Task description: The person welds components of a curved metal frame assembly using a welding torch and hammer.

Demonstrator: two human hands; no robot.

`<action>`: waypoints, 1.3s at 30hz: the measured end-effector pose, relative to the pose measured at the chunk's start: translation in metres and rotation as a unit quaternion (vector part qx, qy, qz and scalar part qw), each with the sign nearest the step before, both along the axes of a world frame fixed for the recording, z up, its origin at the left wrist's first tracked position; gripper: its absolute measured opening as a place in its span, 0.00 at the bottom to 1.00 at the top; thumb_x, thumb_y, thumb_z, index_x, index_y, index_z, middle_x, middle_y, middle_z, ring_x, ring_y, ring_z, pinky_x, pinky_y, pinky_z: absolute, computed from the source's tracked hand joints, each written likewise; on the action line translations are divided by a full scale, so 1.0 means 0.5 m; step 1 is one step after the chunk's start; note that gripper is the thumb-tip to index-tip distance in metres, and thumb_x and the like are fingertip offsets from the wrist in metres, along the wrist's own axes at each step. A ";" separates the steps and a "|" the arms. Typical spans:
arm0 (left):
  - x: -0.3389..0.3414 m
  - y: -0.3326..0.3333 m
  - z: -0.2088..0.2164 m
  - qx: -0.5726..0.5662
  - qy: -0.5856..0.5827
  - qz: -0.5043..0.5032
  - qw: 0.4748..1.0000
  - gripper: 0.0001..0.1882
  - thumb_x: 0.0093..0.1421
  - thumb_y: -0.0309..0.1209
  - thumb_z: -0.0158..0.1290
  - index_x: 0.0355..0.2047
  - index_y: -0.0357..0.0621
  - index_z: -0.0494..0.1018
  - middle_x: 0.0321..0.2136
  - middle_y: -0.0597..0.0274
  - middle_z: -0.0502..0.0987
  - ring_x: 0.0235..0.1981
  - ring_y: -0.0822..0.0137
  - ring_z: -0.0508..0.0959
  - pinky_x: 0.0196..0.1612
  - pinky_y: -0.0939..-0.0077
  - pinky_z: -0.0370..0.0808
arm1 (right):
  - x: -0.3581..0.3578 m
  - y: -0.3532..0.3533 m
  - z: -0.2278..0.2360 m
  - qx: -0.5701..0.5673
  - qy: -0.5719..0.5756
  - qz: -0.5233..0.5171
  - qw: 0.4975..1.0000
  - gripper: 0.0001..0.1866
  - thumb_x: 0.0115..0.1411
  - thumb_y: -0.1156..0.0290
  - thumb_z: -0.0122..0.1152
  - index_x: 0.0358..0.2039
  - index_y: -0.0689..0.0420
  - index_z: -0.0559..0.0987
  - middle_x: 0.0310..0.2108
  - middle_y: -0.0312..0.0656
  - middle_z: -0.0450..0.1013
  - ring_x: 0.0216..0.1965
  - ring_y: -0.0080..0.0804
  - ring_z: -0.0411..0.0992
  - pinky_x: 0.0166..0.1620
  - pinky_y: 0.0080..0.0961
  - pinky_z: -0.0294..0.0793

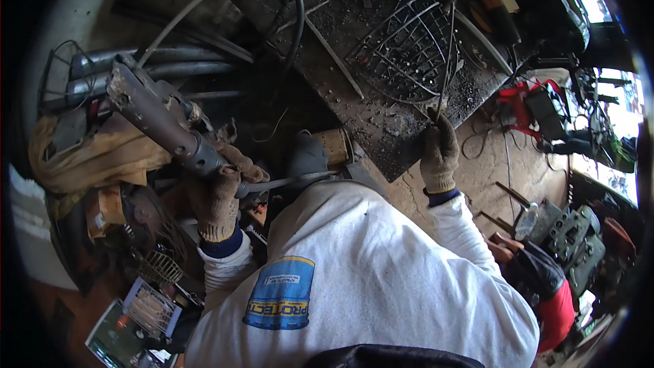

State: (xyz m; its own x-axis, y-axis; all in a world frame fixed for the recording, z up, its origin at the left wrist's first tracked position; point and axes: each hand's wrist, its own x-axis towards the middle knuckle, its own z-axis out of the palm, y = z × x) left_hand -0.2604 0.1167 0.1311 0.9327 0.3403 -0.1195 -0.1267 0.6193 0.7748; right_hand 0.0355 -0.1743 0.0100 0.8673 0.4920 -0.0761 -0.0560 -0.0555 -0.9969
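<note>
Coarse, matt knitted gloves [216, 218] cover the left hand [223, 187] and the right hand [441, 153]. The tubular tool [153, 112], left of centre, has a dull, scuffed body with a chipped, rough upper end. The thin rod [447, 61] at upper right looks like dull metal, as does the wire grille [402, 48]. The table [392, 152] surface is matt and gritty. Pipes [191, 69] at upper left are smooth, glossy metal. The shirt [381, 259], lower centre, is soft, matt cloth.

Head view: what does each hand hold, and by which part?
Left hand: a brown cylindrical tool, by its near end. Right hand: a thin rod, by its near end.
</note>
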 end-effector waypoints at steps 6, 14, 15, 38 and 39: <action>-0.017 0.014 0.036 0.086 0.132 0.194 0.968 0.19 0.62 0.25 0.65 0.50 0.38 0.71 0.39 0.54 0.80 0.38 0.58 0.84 0.48 0.53 0.83 | -0.002 0.017 -0.039 -0.108 -0.039 -0.075 0.991 0.18 0.74 0.70 0.53 0.61 0.59 0.75 0.27 0.25 0.69 0.25 0.13 0.65 0.29 0.15 0.66; -0.033 0.066 0.085 0.249 0.170 0.160 0.940 0.20 0.63 0.31 0.65 0.50 0.35 0.70 0.33 0.57 0.79 0.30 0.62 0.83 0.40 0.63 0.83 | -0.006 0.039 -0.040 -0.151 -0.030 -0.130 0.980 0.17 0.72 0.72 0.51 0.57 0.61 0.78 0.46 0.37 0.79 0.43 0.21 0.72 0.49 0.20 0.72; -0.037 0.071 0.086 0.249 0.171 0.157 0.940 0.20 0.63 0.31 0.65 0.50 0.35 0.70 0.33 0.57 0.79 0.30 0.62 0.83 0.40 0.63 0.83 | -0.006 0.040 -0.044 -0.148 -0.040 -0.133 0.979 0.17 0.72 0.72 0.51 0.57 0.61 0.78 0.47 0.38 0.79 0.45 0.23 0.73 0.51 0.21 0.71; -0.066 0.055 0.028 0.208 0.153 0.159 0.953 0.19 0.63 0.28 0.64 0.50 0.32 0.70 0.34 0.57 0.80 0.32 0.63 0.84 0.39 0.68 0.84 | -0.022 -0.033 0.192 -0.333 -0.286 0.032 0.898 0.17 0.71 0.71 0.58 0.58 0.58 0.79 0.46 0.42 0.82 0.42 0.31 0.80 0.47 0.27 0.76; -0.068 0.052 0.017 0.206 0.152 0.158 0.954 0.19 0.63 0.28 0.64 0.50 0.32 0.70 0.34 0.57 0.80 0.32 0.63 0.84 0.39 0.68 0.84 | -0.017 -0.033 0.230 -0.335 -0.286 0.031 0.897 0.17 0.71 0.71 0.58 0.58 0.58 0.79 0.46 0.42 0.82 0.42 0.31 0.80 0.47 0.27 0.76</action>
State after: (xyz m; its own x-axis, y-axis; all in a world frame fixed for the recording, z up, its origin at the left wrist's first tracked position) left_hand -0.2945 0.1428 0.1394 0.7188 0.6756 -0.1640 0.0134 0.2223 0.9749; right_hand 0.0269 -0.1907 0.1250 0.8307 0.5515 0.0760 0.4787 -0.6381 -0.6030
